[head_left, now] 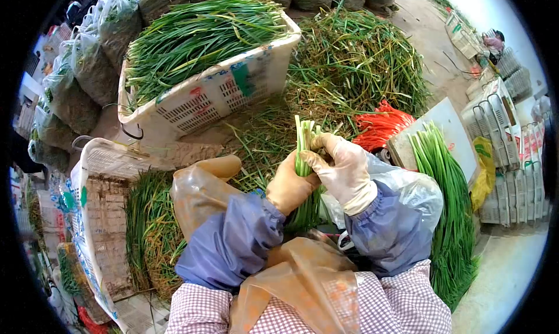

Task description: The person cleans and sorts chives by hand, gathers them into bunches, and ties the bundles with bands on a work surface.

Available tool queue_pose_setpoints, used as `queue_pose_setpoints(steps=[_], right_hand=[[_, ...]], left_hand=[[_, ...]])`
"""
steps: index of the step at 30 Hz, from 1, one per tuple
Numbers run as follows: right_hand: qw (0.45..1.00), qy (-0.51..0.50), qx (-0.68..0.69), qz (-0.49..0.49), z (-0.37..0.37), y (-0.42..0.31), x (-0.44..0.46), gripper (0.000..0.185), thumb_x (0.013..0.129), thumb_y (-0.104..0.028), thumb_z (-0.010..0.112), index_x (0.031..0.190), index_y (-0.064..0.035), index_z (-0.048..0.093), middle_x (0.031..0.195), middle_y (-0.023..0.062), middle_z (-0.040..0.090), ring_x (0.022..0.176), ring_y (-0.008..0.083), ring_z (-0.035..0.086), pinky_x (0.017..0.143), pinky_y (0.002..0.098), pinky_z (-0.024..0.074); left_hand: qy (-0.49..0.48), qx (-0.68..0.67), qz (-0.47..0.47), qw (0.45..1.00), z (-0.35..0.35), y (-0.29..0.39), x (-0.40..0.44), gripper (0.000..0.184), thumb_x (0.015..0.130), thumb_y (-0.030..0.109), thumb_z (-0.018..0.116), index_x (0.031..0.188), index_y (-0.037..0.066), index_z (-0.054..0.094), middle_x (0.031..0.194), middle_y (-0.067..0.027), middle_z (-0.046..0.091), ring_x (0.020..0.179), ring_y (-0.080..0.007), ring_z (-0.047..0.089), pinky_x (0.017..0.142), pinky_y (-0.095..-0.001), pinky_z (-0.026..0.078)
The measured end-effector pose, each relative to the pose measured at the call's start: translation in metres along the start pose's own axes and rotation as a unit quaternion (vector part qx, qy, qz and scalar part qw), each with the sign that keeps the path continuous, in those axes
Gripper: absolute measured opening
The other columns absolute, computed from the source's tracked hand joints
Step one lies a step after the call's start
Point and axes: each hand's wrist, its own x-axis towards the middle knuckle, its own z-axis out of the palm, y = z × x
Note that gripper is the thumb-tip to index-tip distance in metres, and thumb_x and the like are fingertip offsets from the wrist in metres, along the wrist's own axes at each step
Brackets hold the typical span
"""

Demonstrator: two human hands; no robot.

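In the middle of the head view, a small bunch of garlic chives (301,143) stands with its pale cut ends up, and its green leaves hang down toward my lap. My gloved left hand (291,184) is closed around the stems from the left. My gloved right hand (345,170) pinches at the same stems from the right, just below the ends. Just past my right hand lies a heap of red-orange ties (384,124). A long pile of trimmed green chives (445,212) rests to the right of my right sleeve.
A white crate (221,95) full of chives stands ahead, beside a heap of loose leaf waste (367,60). Another crate (87,217) with chives sits at left. Stuffed bags (93,72) line the far left. Stacked crates (501,124) and a yellow bag (484,171) are right.
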Motion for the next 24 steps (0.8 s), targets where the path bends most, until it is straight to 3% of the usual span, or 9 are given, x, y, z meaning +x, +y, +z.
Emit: queue_pose_setpoints(steps=[7,10,11,13,16,18,19,22,24], right_hand=[[0.991,-0.118,0.034,0.051,0.001,0.001,0.01,0.01,0.083,-0.016,0.063,0.087,-0.0071,0.062,0.075,0.0145,0.062,0.067,0.0339,0.061,0.057,0.0383,0.0483],[0.989,-0.123,-0.068,-0.044,-0.001,0.01,0.014,0.009,0.083,-0.017,0.062,0.084,-0.0076,0.061,0.073,0.0148,0.061,0.066,0.0352,0.058,0.057,0.0396,0.0475],[0.992,-0.115,-0.033,-0.048,-0.001,0.014,0.013,0.012,0.083,-0.017,0.062,0.082,-0.0059,0.06,0.067,0.0104,0.06,0.059,0.0303,0.059,0.052,0.0376,0.0453],[0.987,-0.097,0.116,0.051,-0.014,0.015,0.02,0.012,0.083,-0.016,0.063,0.079,-0.0052,0.059,0.062,0.0069,0.058,0.055,0.023,0.057,0.049,0.034,0.0436],[0.87,0.044,0.456,0.182,-0.067,0.031,0.04,0.009,0.084,-0.013,0.061,0.082,-0.0044,0.062,0.065,-0.0004,0.057,0.058,0.0156,0.057,0.049,0.0305,0.0416],[0.663,-0.072,0.745,0.0,-0.095,0.061,0.054,0.016,0.084,-0.009,0.059,0.099,-0.0036,0.063,0.077,0.0039,0.063,0.067,0.0165,0.061,0.058,0.0288,0.0477],[0.661,-0.07,0.747,-0.002,-0.091,0.062,0.051,0.016,0.084,-0.009,0.059,0.099,-0.0036,0.063,0.077,0.0039,0.063,0.067,0.0165,0.061,0.058,0.0288,0.0477],[0.951,-0.104,0.279,0.087,-0.048,0.109,0.03,0.052,0.083,-0.015,0.067,0.128,0.0008,0.047,0.118,0.014,0.059,0.106,0.021,0.058,0.093,0.0315,0.0481],[0.959,-0.175,0.181,0.134,-0.031,0.069,-0.003,0.085,0.074,-0.021,0.078,0.141,-0.0005,0.03,0.136,0.0185,0.045,0.129,0.0271,0.04,0.109,0.0371,0.0307]], left_hand=[[0.093,0.262,0.073,0.958,-0.01,-0.027,-0.001,0.046,0.078,0.025,0.067,0.116,0.006,0.049,0.091,-0.0238,0.063,0.086,-0.041,0.062,0.075,-0.0446,0.049],[0.117,0.406,0.011,0.906,-0.004,-0.002,-0.01,0.042,0.078,0.023,0.066,0.114,0.008,0.049,0.09,-0.022,0.064,0.085,-0.0392,0.062,0.075,-0.045,0.049],[0.124,0.443,-0.002,0.888,-0.004,-0.003,-0.01,0.045,0.079,0.011,0.067,0.119,0.006,0.049,0.089,-0.0116,0.066,0.084,-0.0218,0.065,0.075,-0.0324,0.05],[0.097,0.395,0.025,0.913,-0.01,-0.011,-0.009,0.043,0.079,0.011,0.067,0.118,0.006,0.05,0.089,-0.0106,0.066,0.083,-0.0206,0.065,0.076,-0.0319,0.05],[0.071,0.3,0.045,0.95,-0.016,-0.023,-0.008,0.037,0.079,0.01,0.068,0.113,0.006,0.054,0.09,-0.0059,0.065,0.081,-0.0154,0.062,0.076,-0.0298,0.049],[0.019,0.108,-0.004,0.994,-0.022,-0.02,-0.006,0.038,0.078,0.009,0.07,0.113,0.006,0.056,0.093,-0.0024,0.064,0.081,-0.0118,0.06,0.077,-0.0279,0.049],[0.008,0.06,-0.006,0.998,-0.022,-0.015,-0.007,0.036,0.077,0.008,0.072,0.11,0.004,0.058,0.093,-0.0012,0.064,0.08,-0.0111,0.059,0.077,-0.0274,0.049],[-0.008,-0.04,-0.011,0.999,-0.025,-0.012,-0.003,0.034,0.077,0.007,0.073,0.109,0.003,0.06,0.092,-0.002,0.064,0.081,-0.0119,0.06,0.077,-0.0278,0.049],[0.058,-0.116,-0.01,0.992,-0.026,-0.012,0.003,0.033,0.078,0.007,0.073,0.109,0.002,0.061,0.098,-0.0048,0.064,0.085,-0.0144,0.062,0.081,-0.0296,0.05]])
